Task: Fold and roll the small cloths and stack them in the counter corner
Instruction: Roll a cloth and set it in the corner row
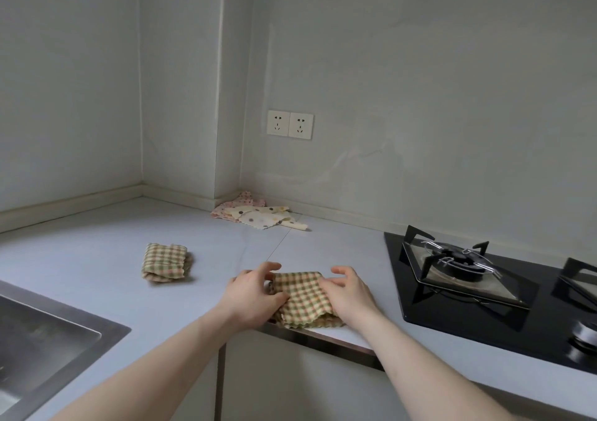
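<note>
At the lower left edge of the frame a steel sink [48, 343] is set into the pale counter [106, 226]. Right of it, left of centre, a checked cloth [166, 263] lies already folded and rolled into a bundle, apart from both hands. Farther back, just left of the middle, a loose heap of dotted cloths [258, 215] sits in the counter corner against the wall, below a pair of wall sockets [289, 124].

At lower centre, near the counter's front edge, a second checked cloth [305, 301] lies partly folded. The left hand [255, 297] rests on its left side, thumb pressing the fabric, fingers loosely curled and lifted above it. The right hand [347, 294] covers its right side, palm on the cloth, fingers bent and raised; whether either hand actually pinches the fabric cannot be told.

At the right of the frame lies a black gas hob [484, 294] with its pan supports.
</note>
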